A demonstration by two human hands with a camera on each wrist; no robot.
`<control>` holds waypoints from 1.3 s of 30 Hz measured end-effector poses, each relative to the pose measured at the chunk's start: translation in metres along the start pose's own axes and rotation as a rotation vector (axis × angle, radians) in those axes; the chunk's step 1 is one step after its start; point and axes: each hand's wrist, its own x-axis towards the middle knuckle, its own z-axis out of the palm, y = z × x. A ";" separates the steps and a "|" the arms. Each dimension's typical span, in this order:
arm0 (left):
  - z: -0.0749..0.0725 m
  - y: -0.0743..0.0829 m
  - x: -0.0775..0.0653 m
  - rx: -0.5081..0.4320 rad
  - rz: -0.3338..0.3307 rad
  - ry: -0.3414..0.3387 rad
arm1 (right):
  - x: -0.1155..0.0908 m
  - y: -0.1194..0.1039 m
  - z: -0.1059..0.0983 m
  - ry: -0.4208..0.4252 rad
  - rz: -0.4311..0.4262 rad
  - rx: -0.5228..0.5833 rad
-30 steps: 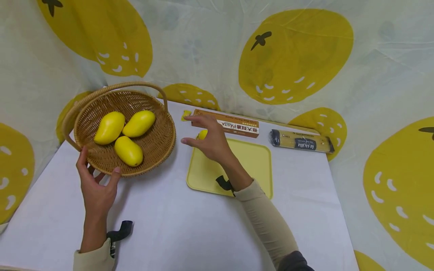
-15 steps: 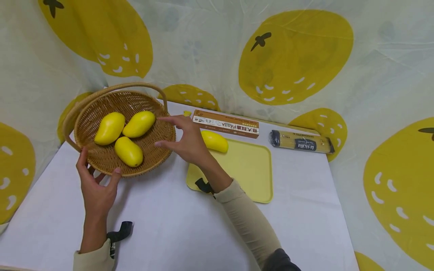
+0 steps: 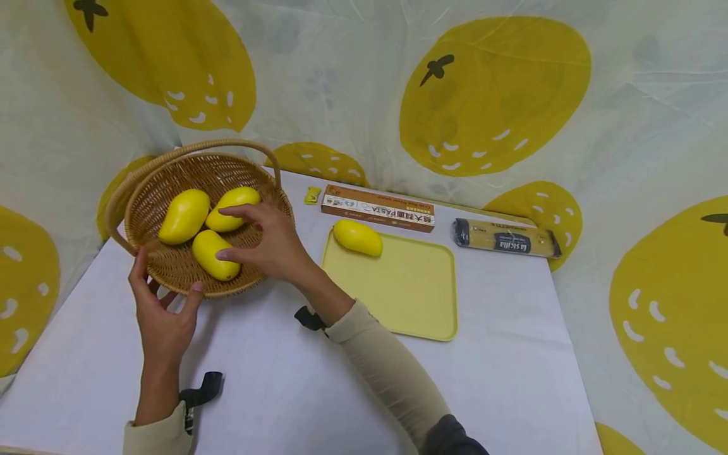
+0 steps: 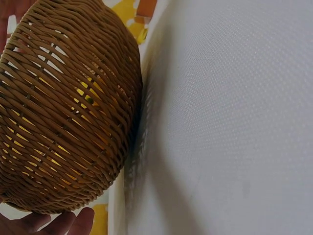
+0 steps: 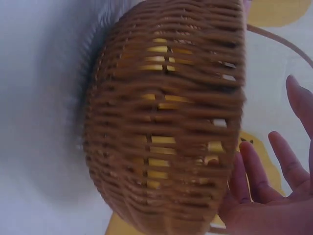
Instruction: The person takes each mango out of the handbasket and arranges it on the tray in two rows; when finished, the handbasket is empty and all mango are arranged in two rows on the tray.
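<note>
The wicker basket [image 3: 142, 202] leans toward the viewer at the back left, with three yellow mangoes [image 3: 184, 216] in it. My left hand [image 3: 165, 322] grips its near-left rim, thumb at the front; in the left wrist view its fingers [image 4: 80, 223] lie at the edge of the weave. Over the basket's right side reaches my right hand [image 3: 275, 243], thumb and fingers spread above the two nearer mangoes, holding nothing. The right wrist view has the spread hand [image 5: 274, 196] beside the basket wall [image 5: 166, 112]. A fourth mango [image 3: 358, 238] lies on the yellow tray's [image 3: 398, 291] back-left corner.
Behind the tray lies a brown and white pasta box [image 3: 378, 207], with a small yellow packet [image 3: 312, 195] left of it. A spaghetti bag [image 3: 506, 237] lies at the back right. A lemon-printed curtain [image 3: 352, 76] hangs along the back of the white table [image 3: 256, 392].
My right hand has moved left from the tray, past the basket's rim, to above the mangoes. The mango on the tray has come into full view. My left hand and the basket stay put.
</note>
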 end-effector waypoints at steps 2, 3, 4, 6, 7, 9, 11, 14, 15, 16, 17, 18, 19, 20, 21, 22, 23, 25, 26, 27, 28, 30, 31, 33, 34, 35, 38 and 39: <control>0.000 0.001 0.000 -0.001 0.001 0.000 | 0.004 0.001 0.006 -0.011 0.000 -0.002; 0.000 0.001 0.000 -0.002 0.002 -0.001 | 0.006 0.001 0.008 -0.019 0.005 -0.006; 0.000 0.002 0.000 -0.004 0.002 -0.001 | 0.008 0.002 0.011 -0.026 0.011 -0.009; 0.000 0.002 0.000 -0.002 0.003 -0.002 | 0.011 0.002 0.016 -0.048 0.037 -0.016; 0.000 0.002 0.000 -0.001 0.003 -0.002 | 0.013 0.002 0.018 -0.061 0.053 -0.016; 0.000 0.003 0.000 0.003 0.002 0.000 | 0.018 0.002 0.022 -0.093 0.098 -0.019; -0.001 0.003 0.000 0.007 0.000 0.002 | 0.023 0.000 0.025 -0.132 0.141 -0.019; -0.001 0.003 0.000 0.014 -0.003 0.005 | 0.031 -0.001 0.030 -0.190 0.204 -0.045; -0.001 0.003 0.000 0.017 -0.005 0.007 | 0.034 -0.001 0.032 -0.207 0.220 -0.061; -0.001 0.003 0.001 0.018 -0.007 0.008 | 0.036 -0.001 0.034 -0.223 0.237 -0.076; -0.001 0.003 0.001 0.019 -0.007 0.008 | 0.038 -0.001 0.036 -0.238 0.254 -0.087; -0.001 0.003 0.000 0.017 -0.009 0.008 | 0.040 -0.001 0.038 -0.251 0.270 -0.107; -0.001 0.003 0.001 0.015 -0.009 0.008 | 0.043 -0.001 0.040 -0.261 0.290 -0.126; 0.000 0.003 0.001 0.014 -0.009 0.007 | 0.045 0.000 0.043 -0.270 0.310 -0.139; 0.000 0.003 0.000 0.011 -0.009 0.008 | 0.047 0.000 0.045 -0.278 0.329 -0.153; 0.000 0.003 0.001 0.007 -0.008 0.008 | 0.049 0.000 0.047 -0.287 0.345 -0.164; 0.000 0.003 0.000 0.005 -0.006 0.007 | 0.051 0.000 0.048 -0.293 0.365 -0.174; 0.001 0.003 0.001 0.004 -0.005 0.006 | 0.055 0.001 0.051 -0.302 0.402 -0.195; 0.001 0.003 0.001 0.004 -0.007 0.006 | 0.056 0.001 0.052 -0.307 0.413 -0.202; 0.001 0.003 0.001 0.002 -0.008 0.006 | 0.057 0.001 0.053 -0.310 0.424 -0.209; 0.001 0.003 0.001 0.003 -0.008 0.004 | 0.058 0.002 0.053 -0.314 0.430 -0.218; 0.001 0.004 0.001 0.005 -0.009 0.001 | 0.060 0.003 0.054 -0.319 0.441 -0.242; 0.001 0.004 0.001 0.005 -0.009 0.001 | 0.060 0.003 0.055 -0.325 0.440 -0.257; 0.001 0.004 0.001 0.006 -0.007 -0.001 | 0.061 0.004 0.056 -0.339 0.441 -0.289; 0.001 0.004 0.001 0.007 -0.007 0.000 | 0.062 0.004 0.057 -0.347 0.444 -0.297; 0.001 0.004 0.001 0.008 -0.006 0.000 | 0.062 0.004 0.058 -0.357 0.444 -0.309; 0.001 0.004 0.000 0.007 -0.009 0.001 | 0.064 0.005 0.063 -0.381 0.450 -0.326; 0.001 0.003 0.000 0.008 -0.012 0.002 | 0.064 0.005 0.064 -0.390 0.445 -0.334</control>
